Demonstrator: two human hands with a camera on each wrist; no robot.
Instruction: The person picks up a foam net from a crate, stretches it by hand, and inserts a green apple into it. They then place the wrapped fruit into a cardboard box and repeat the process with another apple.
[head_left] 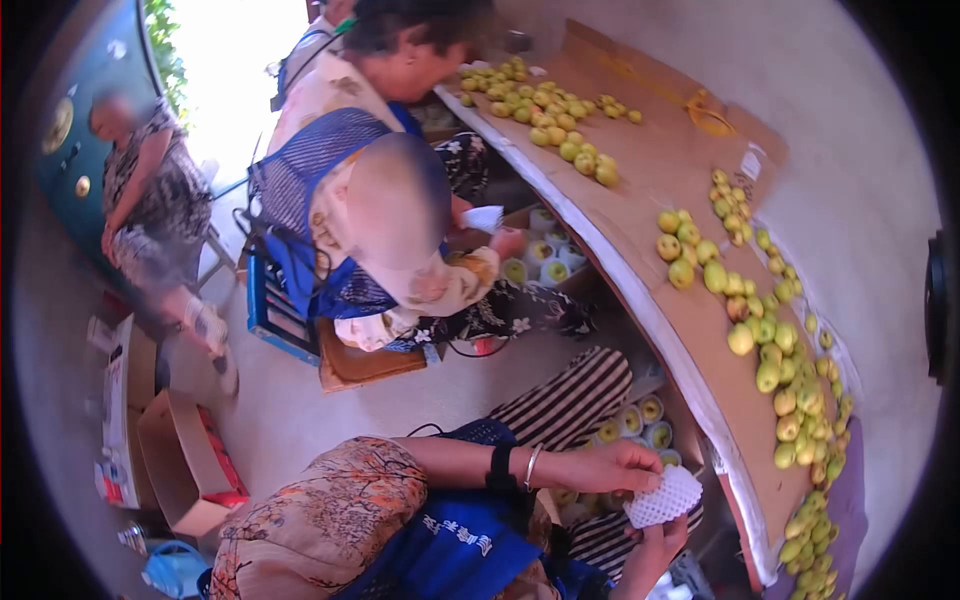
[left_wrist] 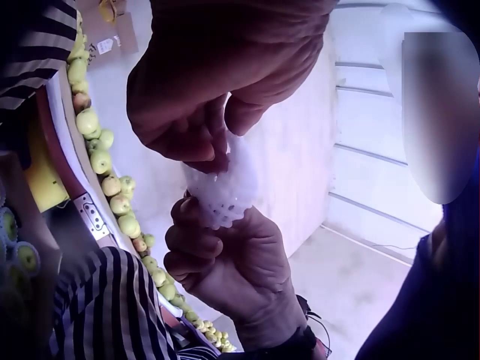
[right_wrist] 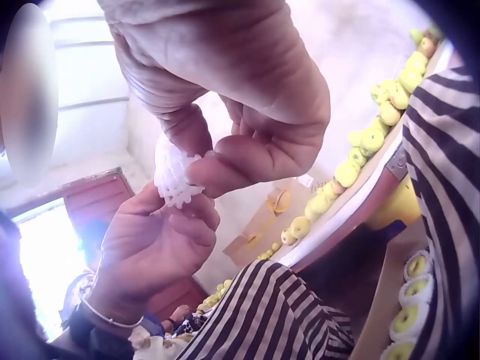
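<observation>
at lower right of the head view, the left hand (head_left: pixel 622 468) and right hand (head_left: pixel 658 550) both pinch the white foam net (head_left: pixel 665 497) between their fingers. it looks thin, so easing its rim apart lightly and evenly should avoid tears.

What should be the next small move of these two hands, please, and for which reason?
Probably, gently spread the foam net open: the left hand and right hand both pinch it, no apple shows inside it, and the wrapped apples in the box below wear similar nets.
</observation>
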